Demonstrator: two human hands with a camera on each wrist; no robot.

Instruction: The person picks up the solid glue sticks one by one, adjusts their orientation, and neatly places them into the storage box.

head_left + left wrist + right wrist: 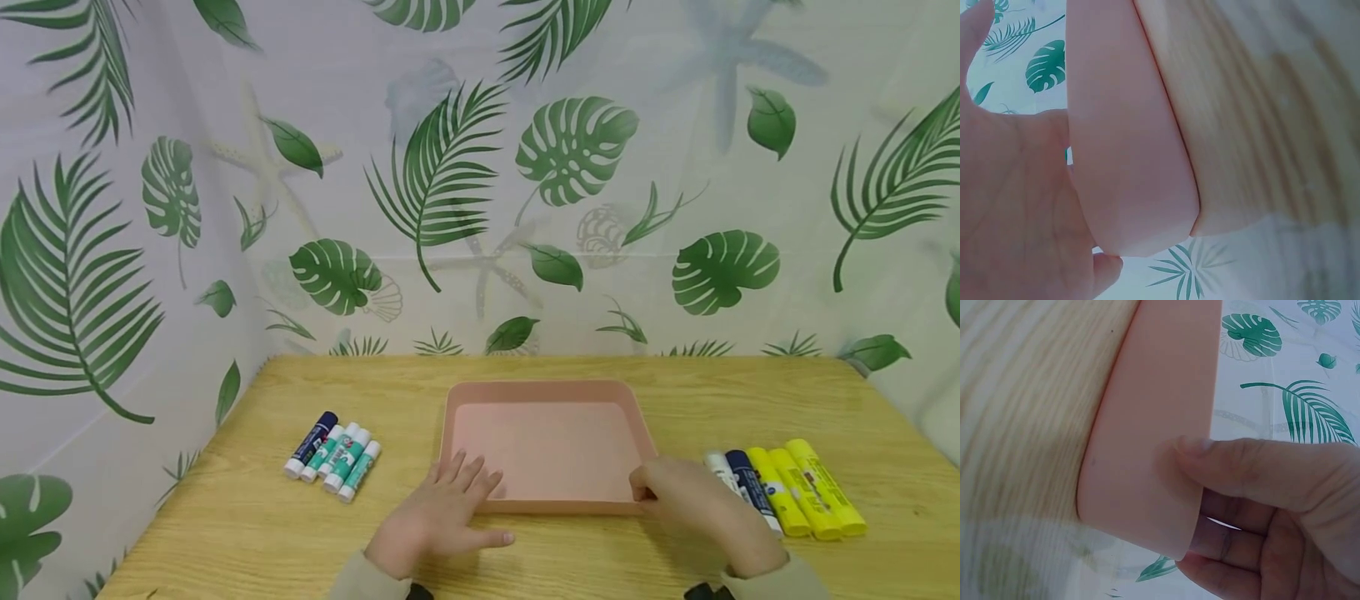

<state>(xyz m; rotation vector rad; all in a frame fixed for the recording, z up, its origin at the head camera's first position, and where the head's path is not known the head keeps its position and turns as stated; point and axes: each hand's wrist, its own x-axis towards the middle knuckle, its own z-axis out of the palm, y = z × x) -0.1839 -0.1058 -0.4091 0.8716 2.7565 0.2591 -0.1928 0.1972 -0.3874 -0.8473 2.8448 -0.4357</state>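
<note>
A shallow pink tray (555, 442) lies on the wooden table in the middle of the head view, with nothing in it. My left hand (450, 508) is over the tray's near left corner, fingers spread straight and thumb stretched to the right. In the left wrist view the palm (1022, 194) stands beside the tray wall (1129, 144). At the near right corner my right hand (697, 500) grips the rim. The right wrist view has the thumb (1235, 465) pressed on the outside of the wall (1147, 425), with the other fingers curled over the inside.
Left of the tray lies a row of several glue sticks (347, 458), one dark blue, others green and white. To the right, behind the right wrist, are several larger glue sticks (813, 492), mostly yellow. A leaf-patterned cloth (465, 208) hangs behind the table (390, 375).
</note>
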